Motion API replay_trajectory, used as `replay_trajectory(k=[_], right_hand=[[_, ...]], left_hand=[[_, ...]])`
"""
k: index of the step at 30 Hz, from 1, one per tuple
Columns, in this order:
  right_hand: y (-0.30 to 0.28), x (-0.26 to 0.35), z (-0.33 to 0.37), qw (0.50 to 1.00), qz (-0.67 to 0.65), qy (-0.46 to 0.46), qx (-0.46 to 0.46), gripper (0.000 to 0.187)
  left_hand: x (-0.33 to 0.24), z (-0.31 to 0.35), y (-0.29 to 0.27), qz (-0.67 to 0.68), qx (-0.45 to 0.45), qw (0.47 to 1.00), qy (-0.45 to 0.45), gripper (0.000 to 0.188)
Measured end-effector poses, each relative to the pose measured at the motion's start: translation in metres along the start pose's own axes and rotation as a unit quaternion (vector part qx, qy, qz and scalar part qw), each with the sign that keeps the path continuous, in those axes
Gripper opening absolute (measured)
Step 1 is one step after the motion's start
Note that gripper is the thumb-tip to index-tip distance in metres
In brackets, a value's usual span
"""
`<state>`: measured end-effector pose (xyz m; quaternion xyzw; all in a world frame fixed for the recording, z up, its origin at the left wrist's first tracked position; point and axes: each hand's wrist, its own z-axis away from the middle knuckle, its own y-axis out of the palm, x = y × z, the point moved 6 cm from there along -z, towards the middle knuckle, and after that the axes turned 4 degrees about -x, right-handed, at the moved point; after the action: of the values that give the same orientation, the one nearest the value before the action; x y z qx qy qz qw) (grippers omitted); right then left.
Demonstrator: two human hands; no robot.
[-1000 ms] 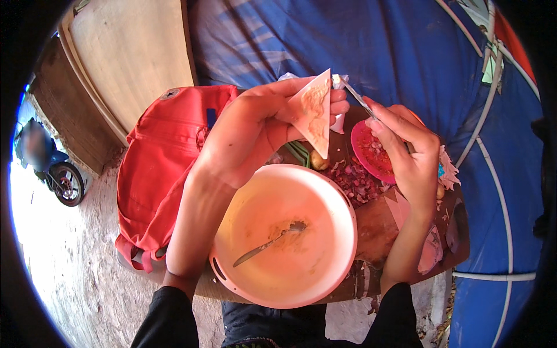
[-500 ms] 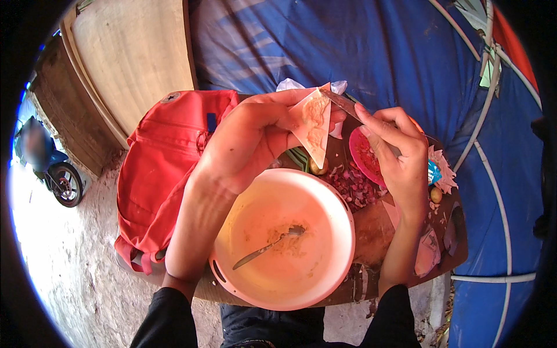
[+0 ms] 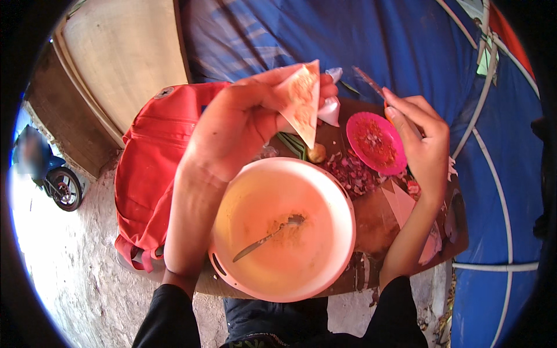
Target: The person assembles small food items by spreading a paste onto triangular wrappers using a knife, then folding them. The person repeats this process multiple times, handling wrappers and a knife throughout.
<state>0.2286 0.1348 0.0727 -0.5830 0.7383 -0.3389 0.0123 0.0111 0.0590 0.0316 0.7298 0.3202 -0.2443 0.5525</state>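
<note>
A white triangle (image 3: 307, 107) smeared with tan paste (image 3: 301, 88) is pinched in the raised left hand (image 3: 239, 116) while the right hand (image 3: 425, 127) pinches a knife (image 3: 369, 80).

The pale triangular wrapper (image 3: 302, 100) hides parts of some fingers of the left hand (image 3: 246, 110). The right hand (image 3: 422, 123) covers the slim metal utensil's (image 3: 368, 80) near end, probably a knife handle. At left, the blue motorbike's (image 3: 58, 174) top is blurred.
</note>
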Motion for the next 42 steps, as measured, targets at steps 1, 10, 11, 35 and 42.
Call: replay_trajectory(k=[1, 10, 11, 35, 42], right_hand=[[-0.003, -0.008, 0.003, 0.999, -0.006, 0.027, 0.026, 0.026], [0.041, -0.084, 0.146, 0.934, 0.051, 0.257, 0.243, 0.029], [0.040, -0.084, 0.159, 0.931, 0.138, 0.237, 0.239, 0.031], [0.014, 0.079, 0.014, 0.964, -0.136, -0.227, -0.009, 0.029], [0.009, 0.070, 0.014, 0.961, -0.270, -0.045, -0.044, 0.011]], left_hand=[[0.000, -0.002, -0.003, 0.012, -0.018, 1.000, -0.001, 0.053], [-0.001, -0.003, -0.008, 0.010, 0.024, 1.000, 0.010, 0.065], [-0.002, -0.002, -0.008, 0.013, 0.019, 1.000, 0.012, 0.065], [0.011, 0.023, 0.041, -0.068, -0.029, 0.997, 0.003, 0.064], [0.003, 0.031, 0.058, -0.122, -0.012, 0.991, 0.060, 0.067]])
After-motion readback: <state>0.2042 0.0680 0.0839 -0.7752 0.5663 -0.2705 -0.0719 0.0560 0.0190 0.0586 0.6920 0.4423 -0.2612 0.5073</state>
